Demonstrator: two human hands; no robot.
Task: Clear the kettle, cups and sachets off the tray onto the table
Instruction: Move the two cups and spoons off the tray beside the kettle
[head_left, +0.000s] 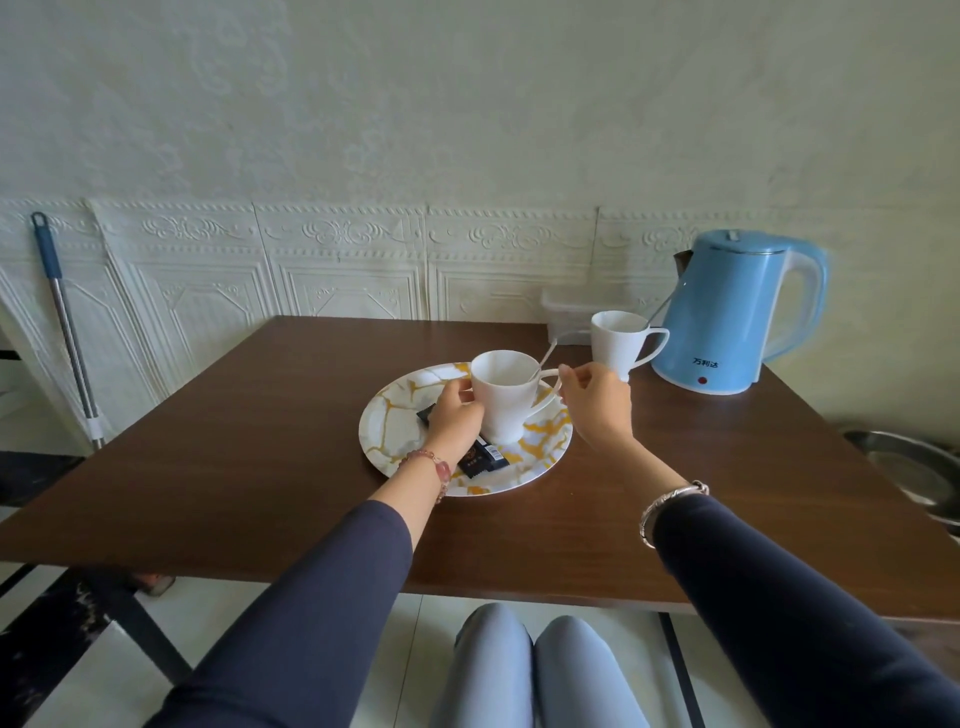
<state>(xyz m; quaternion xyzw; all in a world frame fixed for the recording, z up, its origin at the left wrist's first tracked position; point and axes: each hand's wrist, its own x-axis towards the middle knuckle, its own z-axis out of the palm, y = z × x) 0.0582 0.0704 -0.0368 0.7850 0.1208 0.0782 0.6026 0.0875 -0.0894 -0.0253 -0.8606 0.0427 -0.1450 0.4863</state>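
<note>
A white cup (503, 395) with a spoon in it is on the round white-and-gold tray (395, 415). My left hand (457, 413) holds the cup's left side and my right hand (597, 400) pinches its handle. Black sachets (483, 460) lie on the tray, partly hidden under my left hand and wrist. A second white cup (618, 343) with a spoon stands on the brown table (260, 457) beyond my right hand. The blue kettle (737, 312) stands on the table at the back right.
A clear plastic box (563, 312) sits at the table's far edge by the wall. A mop handle (67, 332) leans on the wall at left. A metal basin (914, 467) is off the table's right side. My knees (535, 670) are under the near edge.
</note>
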